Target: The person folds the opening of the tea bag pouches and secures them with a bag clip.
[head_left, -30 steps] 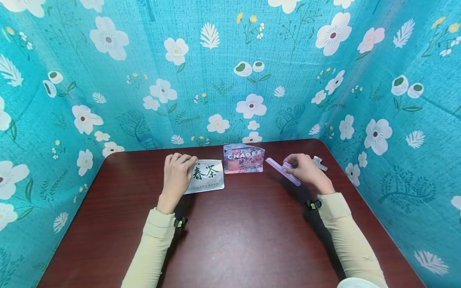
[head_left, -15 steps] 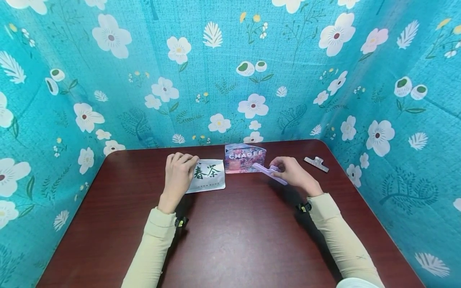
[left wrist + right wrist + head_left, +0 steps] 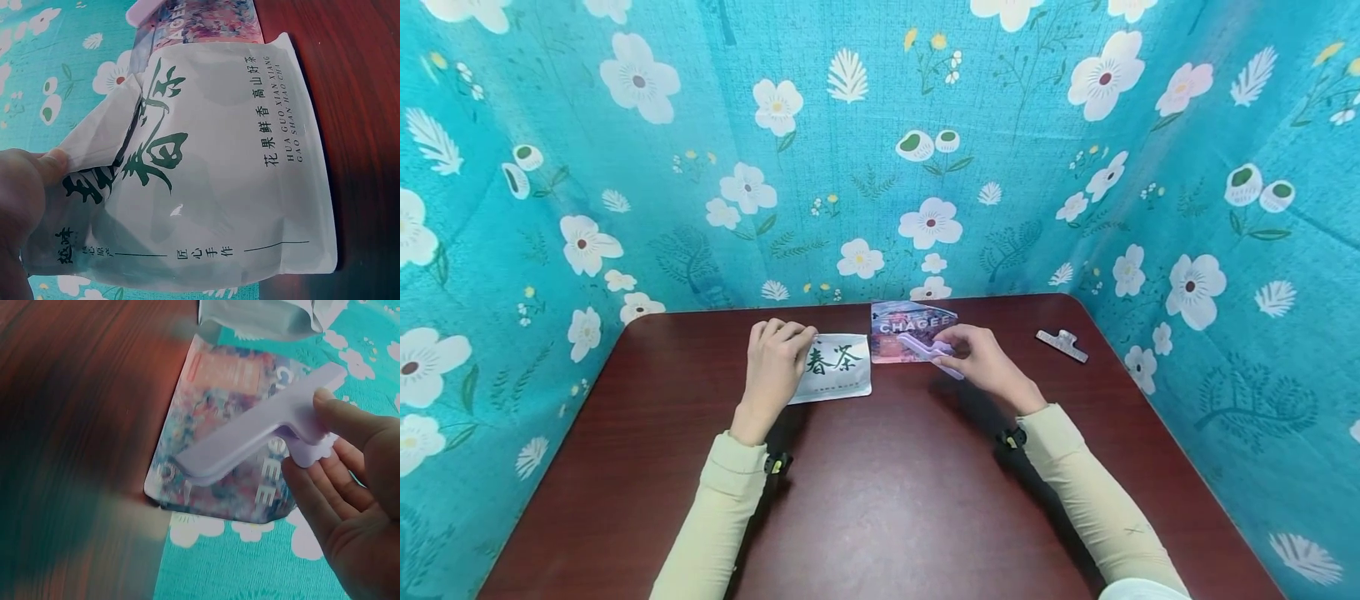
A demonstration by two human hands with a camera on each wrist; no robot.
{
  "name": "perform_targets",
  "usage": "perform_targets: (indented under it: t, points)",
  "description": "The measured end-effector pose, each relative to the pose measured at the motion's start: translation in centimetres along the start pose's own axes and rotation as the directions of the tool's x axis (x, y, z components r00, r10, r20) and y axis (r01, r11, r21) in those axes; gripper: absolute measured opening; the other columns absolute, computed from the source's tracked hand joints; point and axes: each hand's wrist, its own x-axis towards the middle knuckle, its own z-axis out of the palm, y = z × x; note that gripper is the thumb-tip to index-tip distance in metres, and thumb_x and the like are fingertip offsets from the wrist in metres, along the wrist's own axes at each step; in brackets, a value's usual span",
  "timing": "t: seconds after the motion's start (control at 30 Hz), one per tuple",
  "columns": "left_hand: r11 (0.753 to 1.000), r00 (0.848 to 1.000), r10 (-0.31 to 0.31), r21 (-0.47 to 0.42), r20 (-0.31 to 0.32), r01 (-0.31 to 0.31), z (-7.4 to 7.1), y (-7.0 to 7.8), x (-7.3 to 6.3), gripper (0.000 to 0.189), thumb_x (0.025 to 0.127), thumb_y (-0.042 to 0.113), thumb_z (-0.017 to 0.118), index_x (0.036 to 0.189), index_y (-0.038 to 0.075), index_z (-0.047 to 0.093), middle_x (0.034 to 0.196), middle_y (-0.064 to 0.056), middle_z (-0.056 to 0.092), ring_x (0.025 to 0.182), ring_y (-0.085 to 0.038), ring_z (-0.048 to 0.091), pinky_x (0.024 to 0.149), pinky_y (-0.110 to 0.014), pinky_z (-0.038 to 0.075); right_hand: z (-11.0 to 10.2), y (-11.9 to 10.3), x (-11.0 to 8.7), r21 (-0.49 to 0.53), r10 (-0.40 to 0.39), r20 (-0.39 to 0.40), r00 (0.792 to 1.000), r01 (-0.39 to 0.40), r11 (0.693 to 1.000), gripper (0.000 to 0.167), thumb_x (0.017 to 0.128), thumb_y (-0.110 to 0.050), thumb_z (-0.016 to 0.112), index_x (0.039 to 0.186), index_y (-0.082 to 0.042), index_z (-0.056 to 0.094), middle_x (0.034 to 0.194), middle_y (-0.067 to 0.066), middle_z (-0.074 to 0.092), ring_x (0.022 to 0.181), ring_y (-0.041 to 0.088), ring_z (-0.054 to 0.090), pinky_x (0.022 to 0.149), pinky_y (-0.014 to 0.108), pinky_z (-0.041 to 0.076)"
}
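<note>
My left hand [image 3: 773, 362] pinches the folded-over top of a white tea pouch [image 3: 212, 156] with green characters. The fold shows as a pale flap [image 3: 103, 128] under the thumb in the left wrist view. Between thumb and fingers of my right hand [image 3: 985, 362] is a lilac sealing clip [image 3: 262, 425], gripped by its handle tabs. Its long bar hangs in front of a pink and blue CHAGEE pouch [image 3: 891, 327], which stands to the right of the white one. Whether the clip's jaws are apart I cannot tell.
A silver-grey clip [image 3: 1062, 345] lies near the right edge of the dark red-brown table [image 3: 880, 500]. Blue flowered cloth [image 3: 865, 150] hangs behind the table and along both sides.
My right hand has carried the lilac clip leftward, from right of the CHAGEE pouch to in front of it. The silver-grey clip has come fully into sight. My left hand stays on the white pouch.
</note>
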Motion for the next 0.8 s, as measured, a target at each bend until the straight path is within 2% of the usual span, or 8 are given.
perform_targets:
  t: [0.13, 0.3, 0.53, 0.7, 0.8]
  points:
    - [1.0, 1.0, 0.006, 0.004, -0.003, -0.006, 0.2, 0.0, 0.0, 0.009, 0.094, 0.011, 0.072, 0.099, 0.011, 0.08, 0.093, -0.005, 0.075, 0.087, -0.027, 0.06, 0.089, -0.048, 0.042, 0.7, -0.3, 0.4, 0.038, -0.027, -0.014, 1.0, 0.028, 0.999, 0.03, 0.082, -0.001, 0.083, 0.11, 0.004, 0.073, 0.102, 0.015, 0.072, 0.088, 0.031, 0.071, 0.082, 0.053, 0.059]
    - [1.0, 1.0, 0.007, 0.004, -0.011, -0.007, 0.1, -0.1, 0.0, 0.009, 0.093, 0.01, 0.073, 0.099, 0.01, 0.08, 0.092, -0.005, 0.075, 0.086, -0.027, 0.06, 0.088, -0.048, 0.042, 1.3, -0.6, 1.1, 0.046, -0.065, -0.019, 0.998, 0.066, 0.997, 0.031, 0.082, -0.003, 0.083, 0.11, 0.004, 0.074, 0.101, 0.015, 0.073, 0.091, 0.038, 0.071, 0.084, 0.051, 0.059]
    - [1.0, 1.0, 0.004, 0.005, -0.012, -0.004, 0.1, 0.0, 0.2, 0.009, 0.094, 0.011, 0.072, 0.098, 0.01, 0.08, 0.092, -0.006, 0.075, 0.086, -0.027, 0.06, 0.089, -0.048, 0.041, 2.0, -0.9, 1.9, 0.066, -0.136, -0.026, 0.99, 0.138, 0.988, 0.03, 0.081, -0.001, 0.083, 0.11, 0.003, 0.075, 0.099, 0.013, 0.073, 0.09, 0.028, 0.071, 0.083, 0.048, 0.059]
    - [1.0, 1.0, 0.01, 0.003, -0.016, -0.009, 0.2, 0.0, 0.3, 0.009, 0.094, 0.011, 0.072, 0.098, 0.01, 0.08, 0.091, -0.006, 0.075, 0.086, -0.027, 0.059, 0.089, -0.048, 0.041, 2.6, -1.1, 2.5, 0.022, -0.177, -0.037, 0.984, 0.178, 0.984, 0.031, 0.082, 0.0, 0.082, 0.113, 0.001, 0.076, 0.099, 0.01, 0.074, 0.089, 0.024, 0.069, 0.08, 0.048, 0.06]
    - [1.0, 1.0, 0.013, 0.007, -0.018, -0.013, 0.2, -0.1, 0.3, 0.009, 0.094, 0.011, 0.072, 0.099, 0.01, 0.08, 0.091, -0.005, 0.075, 0.086, -0.027, 0.059, 0.089, -0.047, 0.042, 2.9, -1.4, 2.9, 0.0, -0.21, -0.046, 0.977, 0.21, 0.978, 0.032, 0.081, 0.001, 0.082, 0.112, 0.0, 0.076, 0.097, 0.008, 0.073, 0.085, 0.025, 0.067, 0.073, 0.046, 0.058]
